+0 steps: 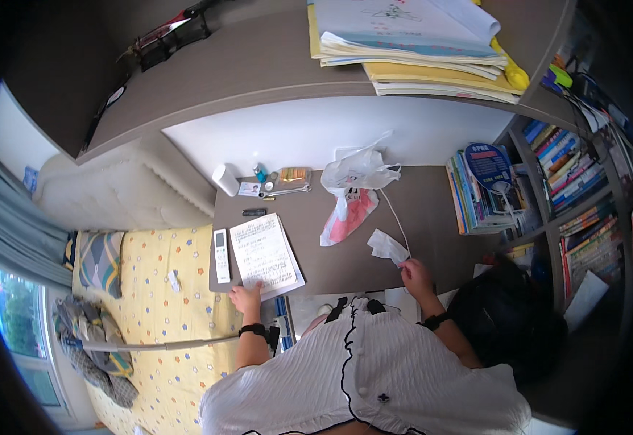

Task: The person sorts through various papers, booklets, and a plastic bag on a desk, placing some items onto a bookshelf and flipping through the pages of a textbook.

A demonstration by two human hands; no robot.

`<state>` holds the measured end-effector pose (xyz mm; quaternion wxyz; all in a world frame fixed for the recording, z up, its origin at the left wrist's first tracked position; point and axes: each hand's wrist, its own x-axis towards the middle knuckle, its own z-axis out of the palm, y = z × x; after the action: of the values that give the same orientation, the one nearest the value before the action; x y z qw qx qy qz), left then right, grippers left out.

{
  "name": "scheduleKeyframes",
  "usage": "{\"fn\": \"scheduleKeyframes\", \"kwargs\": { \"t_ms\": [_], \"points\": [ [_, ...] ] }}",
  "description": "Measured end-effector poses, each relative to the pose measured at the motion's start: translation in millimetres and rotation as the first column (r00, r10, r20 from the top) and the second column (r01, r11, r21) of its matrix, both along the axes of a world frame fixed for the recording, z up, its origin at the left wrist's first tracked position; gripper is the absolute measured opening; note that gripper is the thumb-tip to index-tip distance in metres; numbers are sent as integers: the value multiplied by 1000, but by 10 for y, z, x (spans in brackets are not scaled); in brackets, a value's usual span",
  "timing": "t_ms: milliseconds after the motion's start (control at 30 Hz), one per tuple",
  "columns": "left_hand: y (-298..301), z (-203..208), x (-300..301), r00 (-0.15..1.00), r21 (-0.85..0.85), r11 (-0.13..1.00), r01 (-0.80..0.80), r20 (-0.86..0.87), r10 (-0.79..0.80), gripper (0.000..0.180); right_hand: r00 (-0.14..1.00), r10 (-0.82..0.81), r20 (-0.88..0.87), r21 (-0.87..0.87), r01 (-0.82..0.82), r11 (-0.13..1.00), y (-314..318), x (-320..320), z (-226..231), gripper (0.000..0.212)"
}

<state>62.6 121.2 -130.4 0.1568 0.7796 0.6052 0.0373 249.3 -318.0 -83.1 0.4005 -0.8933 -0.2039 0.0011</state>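
Note:
A stack of handwritten paper sheets (258, 246) lies at the desk's front left. My left hand (246, 297) rests at its lower edge, thumb on the paper and fingers apart, between the sheets and a white remote control (221, 256). At the desk's front edge, my right hand (416, 278) is closed at the corner of a crumpled white tissue (387, 246). A white cable (395, 212) comes down to the same spot from a thin white plastic bag (360, 170). Below that bag is a pink and white bag (351, 216).
Along the desk's back left stand a white cup (225, 180), a small blue bottle (259, 172) and a yellowish packet (295, 175). Books (476, 190) are stacked at right, beside a bookshelf (548, 210). A black bag (509, 315) is at my right; a bed (160, 290) at left. An overhead shelf (258, 65) holds papers.

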Motion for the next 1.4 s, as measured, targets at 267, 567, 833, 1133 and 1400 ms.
{"fn": "scheduleKeyframes", "kwargs": {
  "t_ms": [267,567,833,1133,1400],
  "points": [
    [-35,-40,175,991,-171,983,71,120,-50,68,940,339,26,-86,-336,938,524,137,215,13],
    [-44,-494,-53,745,-114,957,266,654,-130,38,857,435,-278,74,-432,899,1121,274,-41,15],
    [-573,99,-132,507,-730,496,470,683,526,38,43,231,-972,233,80,969,1877,140,-73,38],
    [-833,114,-333,428,-513,527,677,858,285,49,529,607,-593,619,-182,764,2054,-38,-152,33],
    [-851,520,303,251,-329,583,743,944,214,50,768,553,-323,479,-371,796,1525,28,293,25]
  ]
}}
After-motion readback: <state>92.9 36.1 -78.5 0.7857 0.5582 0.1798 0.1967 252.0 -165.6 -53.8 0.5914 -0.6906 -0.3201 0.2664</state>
